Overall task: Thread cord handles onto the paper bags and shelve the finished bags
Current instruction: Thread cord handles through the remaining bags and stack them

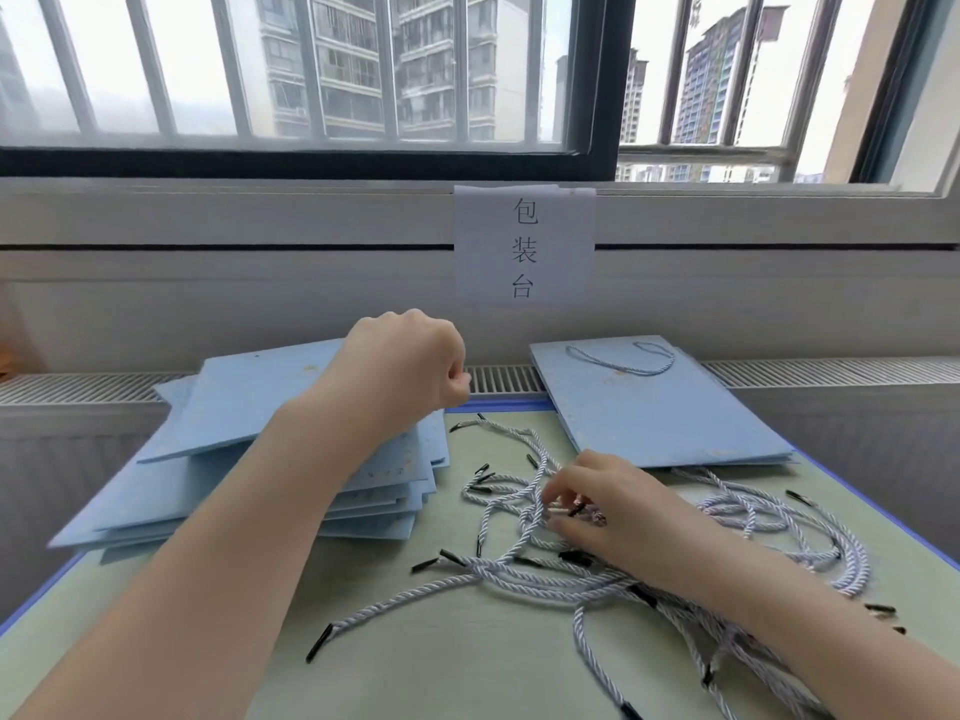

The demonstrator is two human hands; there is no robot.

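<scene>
On the near side of a barred window [311,70], a green-topped table [441,667] with a blue edge runs up to a slatted vent [504,379] under the sill, and a paper sign [524,246] with three printed characters hangs above it. At the left of the table lies a fanned stack [270,491] of flat blue paper bags, their long sides running from near left to far right; the top bag [249,402] is lifted at its far end and tilts down toward the near left. At the far right a single flat bag [660,407] lies with its mouth toward the window, long axis slanting from far left to near right, a pale cord handle [623,358] looped across its far end. Between and nearer, a loose tangle of pale twisted cords [571,574] with black tips sprawls over the table's middle and right. The left hand [410,361] is raised over the stack's far end, fingers curled under; whether they grip the top bag's edge cannot be told. The right hand [602,504] rests on the tangle, fingertips pinching a cord [524,493] near its black tip.
</scene>
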